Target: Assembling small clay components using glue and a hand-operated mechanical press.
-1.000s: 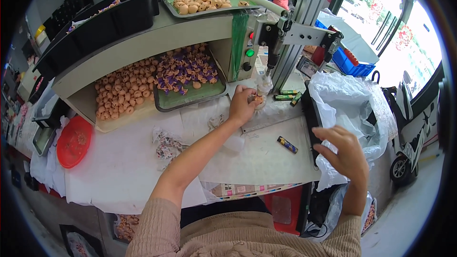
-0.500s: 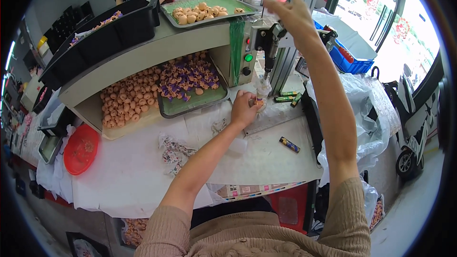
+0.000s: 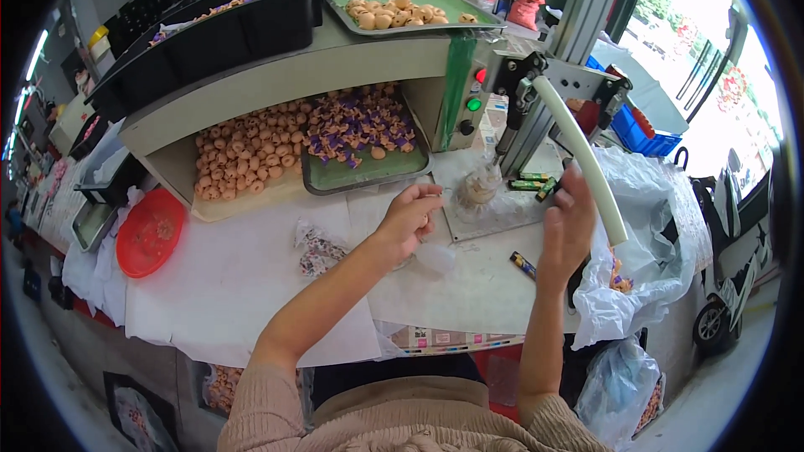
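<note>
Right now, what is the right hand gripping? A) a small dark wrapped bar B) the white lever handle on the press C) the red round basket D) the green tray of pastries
B: the right hand is closed around the white lever handle of the press, while the red round basket sits far off at the left of the table.
</note>
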`<state>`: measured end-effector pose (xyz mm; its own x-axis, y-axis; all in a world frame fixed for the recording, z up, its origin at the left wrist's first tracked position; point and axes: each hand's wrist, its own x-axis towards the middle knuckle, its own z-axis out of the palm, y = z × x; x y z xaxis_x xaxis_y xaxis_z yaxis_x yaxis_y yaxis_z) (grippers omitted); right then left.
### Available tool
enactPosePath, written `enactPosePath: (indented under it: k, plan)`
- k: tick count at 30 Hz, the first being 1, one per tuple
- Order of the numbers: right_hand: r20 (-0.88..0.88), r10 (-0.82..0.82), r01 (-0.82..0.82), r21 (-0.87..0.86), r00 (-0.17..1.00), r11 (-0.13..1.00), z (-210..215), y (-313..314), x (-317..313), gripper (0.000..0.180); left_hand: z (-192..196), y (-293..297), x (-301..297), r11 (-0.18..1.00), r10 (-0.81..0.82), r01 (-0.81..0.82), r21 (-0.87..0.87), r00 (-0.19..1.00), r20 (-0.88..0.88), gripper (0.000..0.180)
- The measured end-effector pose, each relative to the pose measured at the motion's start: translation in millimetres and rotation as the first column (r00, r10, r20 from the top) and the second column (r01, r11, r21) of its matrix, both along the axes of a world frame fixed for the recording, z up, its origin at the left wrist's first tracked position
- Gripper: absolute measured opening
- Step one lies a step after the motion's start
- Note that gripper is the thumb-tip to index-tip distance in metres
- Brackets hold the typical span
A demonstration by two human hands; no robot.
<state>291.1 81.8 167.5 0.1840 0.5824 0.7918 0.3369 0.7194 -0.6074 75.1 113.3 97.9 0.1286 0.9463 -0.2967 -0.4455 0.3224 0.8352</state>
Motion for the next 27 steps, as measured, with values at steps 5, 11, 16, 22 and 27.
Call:
enactPosePath:
  k: [5,11,16,22,27]
  plan:
    - [0.472,0.141,0.010,-0.303,0.870,0.953,-91.3,-23.3,-42.5,0.036,-12.8,-55.7,-26.6,0.996,0.086,-0.086,-0.017,0.922,0.378,0.032]
    - [0.569,0.270,0.040,-0.473,0.777,0.880,-114.3,-21.7,-66.4,0.037,-17.6,-110.1,-51.1,0.995,0.099,-0.073,-0.074,0.882,0.461,0.027]
    - [0.142,0.337,-0.178,-0.630,0.931,0.756,-125.4,-32.9,-69.6,0.032,-65.0,-132.1,-72.2,1.000,0.015,0.008,-0.029,0.687,0.727,0.036]
    - [-0.435,0.297,-0.526,-0.677,0.850,0.516,-117.7,-58.3,-61.7,0.031,-84.6,-138.9,-66.8,0.983,0.154,-0.054,-0.175,0.758,0.634,0.037]
    - [-0.370,0.340,-0.502,-0.593,0.864,0.630,-119.3,-66.3,-65.4,0.035,-92.2,-137.0,-61.2,0.994,0.089,-0.030,-0.103,0.763,0.641,0.035]
